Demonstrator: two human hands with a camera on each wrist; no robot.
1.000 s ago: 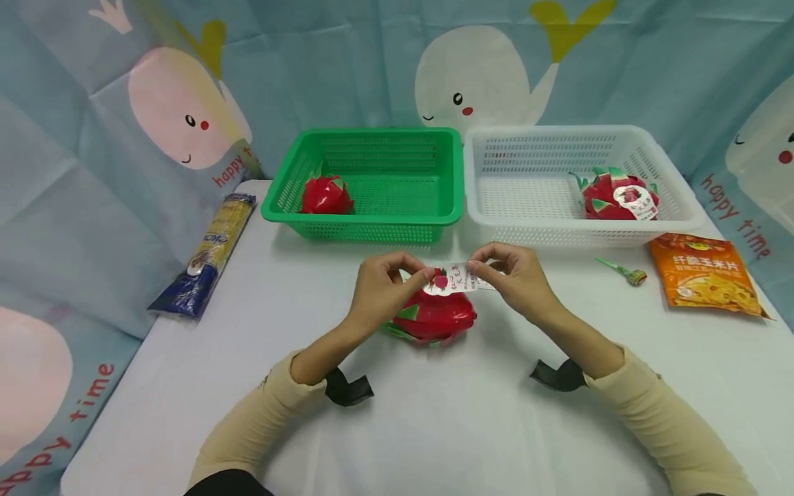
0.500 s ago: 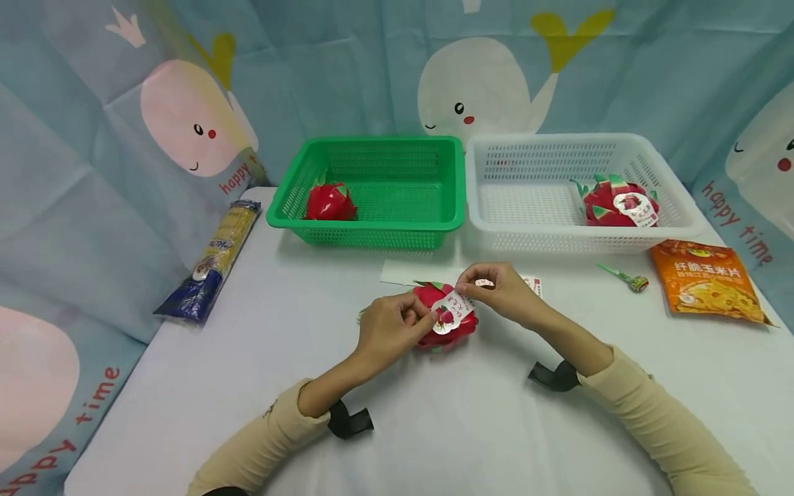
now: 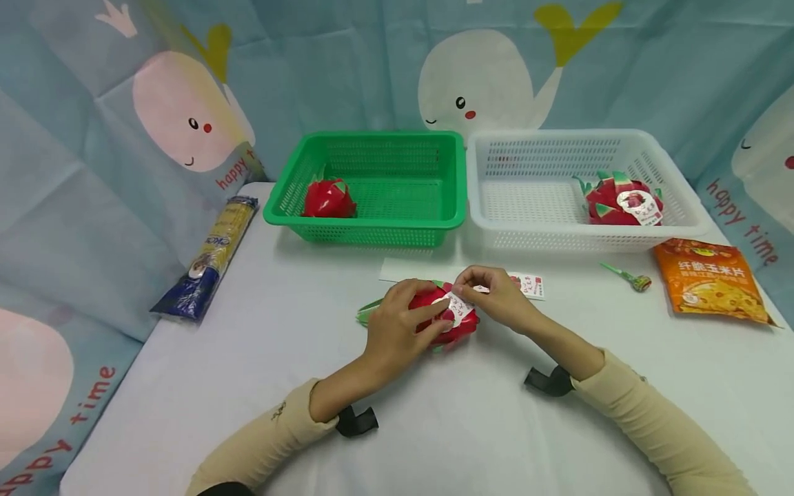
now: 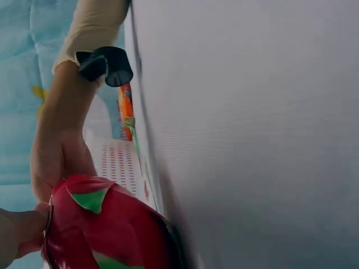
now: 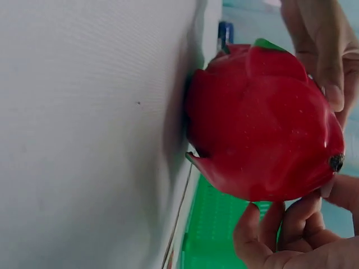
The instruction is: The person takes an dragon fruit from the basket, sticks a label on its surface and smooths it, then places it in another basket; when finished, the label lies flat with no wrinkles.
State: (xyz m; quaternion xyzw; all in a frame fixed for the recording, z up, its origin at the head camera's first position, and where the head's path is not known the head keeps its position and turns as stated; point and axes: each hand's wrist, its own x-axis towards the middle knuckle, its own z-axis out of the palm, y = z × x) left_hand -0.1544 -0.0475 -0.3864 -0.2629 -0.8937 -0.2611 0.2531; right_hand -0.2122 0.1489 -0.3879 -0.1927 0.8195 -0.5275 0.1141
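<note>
A red dragon fruit (image 3: 457,335) with green-tipped scales lies on the white table between the hands. A white printed sticker (image 3: 457,308) lies against its upper surface. My left hand (image 3: 395,329) rests over the fruit's left side, thumb and fingers spread and pressing on the sticker. At the sticker's upper corner, my right hand (image 3: 496,297) pinches it between thumb and index finger. The right wrist view shows the fruit (image 5: 263,123) from its blunt end, the left hand (image 5: 328,50) above and the right hand's fingers (image 5: 305,218) at its lower edge.
Behind the hands lies a white label strip (image 3: 530,285). A green basket (image 3: 372,224) and a white basket (image 3: 577,231) stand at the back, each with one dragon fruit. A noodle pack (image 3: 211,258) lies left; a lollipop (image 3: 639,282) and orange snack bag (image 3: 713,282) lie right.
The sticker came down from above the fruit onto its surface, carried by both hands. My left hand then changed from pinching the sticker to spreading its fingers over it. The label strip is uncovered behind.
</note>
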